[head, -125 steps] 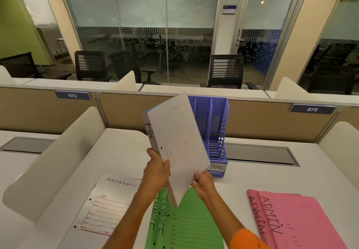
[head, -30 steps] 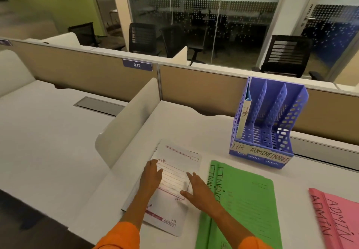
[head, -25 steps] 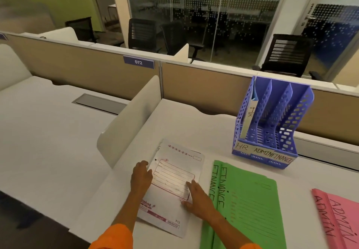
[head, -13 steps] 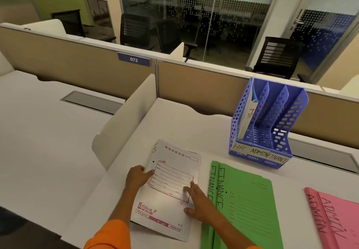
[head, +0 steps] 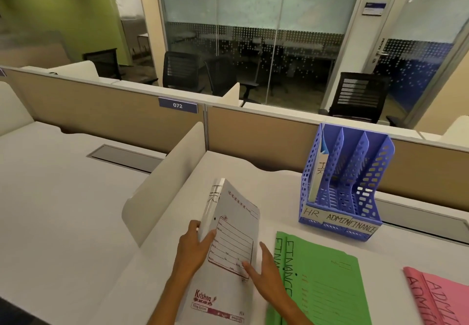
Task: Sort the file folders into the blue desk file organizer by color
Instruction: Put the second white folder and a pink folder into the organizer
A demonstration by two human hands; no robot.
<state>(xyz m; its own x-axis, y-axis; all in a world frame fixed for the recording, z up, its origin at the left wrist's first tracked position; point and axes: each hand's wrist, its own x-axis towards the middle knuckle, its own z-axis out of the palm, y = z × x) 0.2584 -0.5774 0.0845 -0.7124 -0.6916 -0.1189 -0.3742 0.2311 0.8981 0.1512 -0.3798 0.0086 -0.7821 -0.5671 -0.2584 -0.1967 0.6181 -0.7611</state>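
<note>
Spine of white folder in left hand; right hand fingers on cover.

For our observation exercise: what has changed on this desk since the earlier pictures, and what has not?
The first white folder, held up five seconds ago, now stands in the HR slot of the blue organizer. The second white folder, flat moments ago, is tilted up by its spine: the left hand grips the spine, the right hand rests on its cover. The green folders and pink folders stayed put.
</note>
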